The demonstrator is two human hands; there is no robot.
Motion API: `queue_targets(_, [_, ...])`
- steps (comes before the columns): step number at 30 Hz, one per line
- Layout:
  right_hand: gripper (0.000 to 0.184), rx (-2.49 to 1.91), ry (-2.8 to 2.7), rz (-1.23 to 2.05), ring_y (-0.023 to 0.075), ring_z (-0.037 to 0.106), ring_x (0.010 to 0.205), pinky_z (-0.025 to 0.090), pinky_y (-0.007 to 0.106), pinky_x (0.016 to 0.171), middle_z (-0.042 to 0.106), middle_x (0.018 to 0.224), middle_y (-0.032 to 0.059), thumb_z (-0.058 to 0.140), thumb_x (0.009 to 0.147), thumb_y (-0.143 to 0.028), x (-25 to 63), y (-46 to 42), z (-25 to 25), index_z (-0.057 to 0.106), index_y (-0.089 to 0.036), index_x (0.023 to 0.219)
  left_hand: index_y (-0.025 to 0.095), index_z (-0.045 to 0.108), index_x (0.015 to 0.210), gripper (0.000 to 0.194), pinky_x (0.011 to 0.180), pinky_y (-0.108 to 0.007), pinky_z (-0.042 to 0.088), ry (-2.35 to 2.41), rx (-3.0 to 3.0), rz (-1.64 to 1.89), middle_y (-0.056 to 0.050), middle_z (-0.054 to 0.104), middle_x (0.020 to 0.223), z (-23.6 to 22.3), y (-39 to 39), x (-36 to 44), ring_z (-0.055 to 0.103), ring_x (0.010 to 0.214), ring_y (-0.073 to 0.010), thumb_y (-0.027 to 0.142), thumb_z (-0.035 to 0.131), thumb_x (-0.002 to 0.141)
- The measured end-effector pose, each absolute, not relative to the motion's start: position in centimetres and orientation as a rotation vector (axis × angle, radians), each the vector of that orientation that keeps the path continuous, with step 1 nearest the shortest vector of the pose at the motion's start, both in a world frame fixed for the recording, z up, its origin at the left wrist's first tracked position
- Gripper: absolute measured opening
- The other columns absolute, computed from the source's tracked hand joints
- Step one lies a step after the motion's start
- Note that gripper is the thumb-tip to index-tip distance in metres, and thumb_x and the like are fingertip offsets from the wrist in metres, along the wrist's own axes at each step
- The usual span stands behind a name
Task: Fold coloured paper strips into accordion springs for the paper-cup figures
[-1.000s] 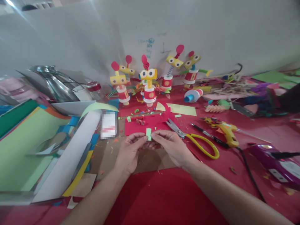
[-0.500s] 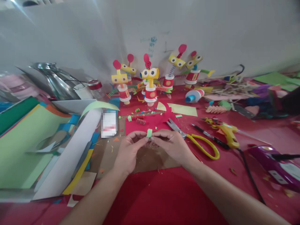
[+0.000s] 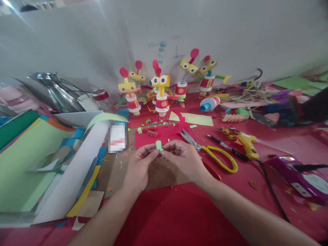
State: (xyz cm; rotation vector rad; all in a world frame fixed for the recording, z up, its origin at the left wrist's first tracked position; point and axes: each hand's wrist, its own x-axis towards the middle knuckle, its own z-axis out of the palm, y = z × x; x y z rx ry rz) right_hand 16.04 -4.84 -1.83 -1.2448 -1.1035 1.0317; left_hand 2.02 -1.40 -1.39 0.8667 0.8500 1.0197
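Observation:
Between my fingertips is a small light-green paper piece [image 3: 159,146], held upright with a bend or fold near its lower end. My left hand [image 3: 140,163] pinches it from the left, thumb against fingers. From the other side my right hand [image 3: 182,158] closes its thumb and fingers on its lower right edge. Just beyond the hands, a red paper sheet [image 3: 143,138] carries two small folded paper springs [image 3: 152,132]. Right of my right hand lie scissors [image 3: 225,161] with yellow handles. Beneath the hands is a brown board [image 3: 164,176].
Paper-cup figures [image 3: 162,102] stand along the wall. A yellow glue gun [image 3: 249,145], a black pen [image 3: 227,147] and a purple power strip [image 3: 297,177] with a cord lie at right. Coloured paper sheets [image 3: 28,164] and a white roll [image 3: 77,174] fill the left, near a metal jug [image 3: 57,92].
The green paper piece now looks bent, with a small part jutting right near the fingertips. Both hands still pinch it. The whole view has shifted slightly.

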Motion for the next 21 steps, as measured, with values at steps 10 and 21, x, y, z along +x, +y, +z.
queue_targets(10, [0.008,-1.357,-1.139,1.012,0.0151,0.062,0.065,0.048,0.029,0.062,0.067,0.071,0.001,0.066,0.069,-0.026,16.2,-5.0,-0.9,0.065,-0.02,0.073,0.018,0.071,0.086,0.025,0.072,-0.023,0.045,0.81,0.942,0.907,-0.003,0.069,0.083,-1.5,-0.5,1.4,0.06,0.074,-0.0106,0.02,0.078,0.062])
queue_targets(21, [0.015,-1.485,-1.482,0.819,0.0189,0.065,0.08,0.05,0.032,0.074,0.071,0.087,0.003,0.056,0.077,-0.025,17.9,-5.6,0.9,0.067,-0.022,0.088,0.013,0.066,0.07,0.019,0.066,-0.022,0.046,0.819,0.911,0.919,-0.002,0.064,0.069,-1.8,-0.2,1.1,0.061,0.067,-0.0111,0.028,0.077,0.064])
